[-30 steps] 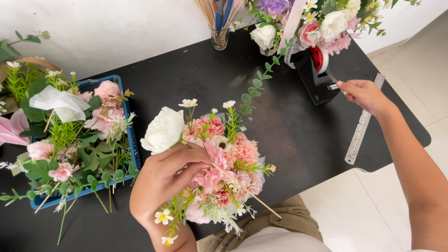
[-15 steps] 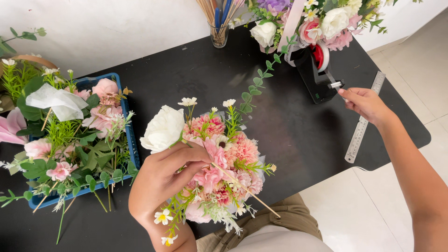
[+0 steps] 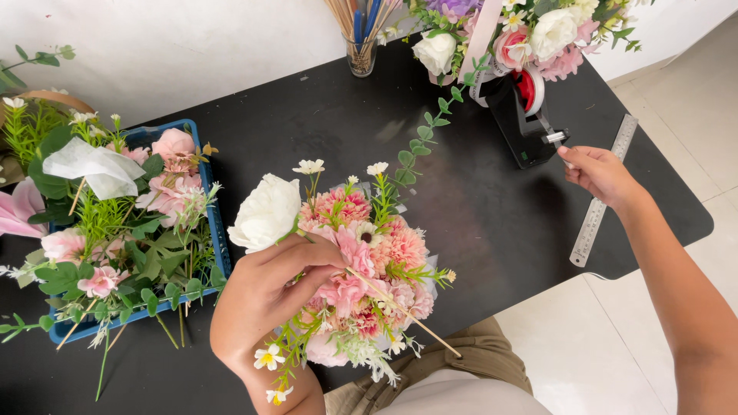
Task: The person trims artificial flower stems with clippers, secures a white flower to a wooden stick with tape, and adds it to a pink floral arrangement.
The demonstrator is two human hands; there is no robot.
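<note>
Two hands over black table (image 3: 477,207), one on bouquet, one at dispenser.
Left hand (image 3: 265,296) fingers curled tight around bouquet (image 3: 361,261); right hand (image 3: 603,173) pinches tape end at dispenser (image 3: 523,123).

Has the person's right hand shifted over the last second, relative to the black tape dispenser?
Yes. The right hand has moved slightly away from the black tape dispenser, toward the steel ruler, with its fingertips at the dispenser's cutter end.
</note>
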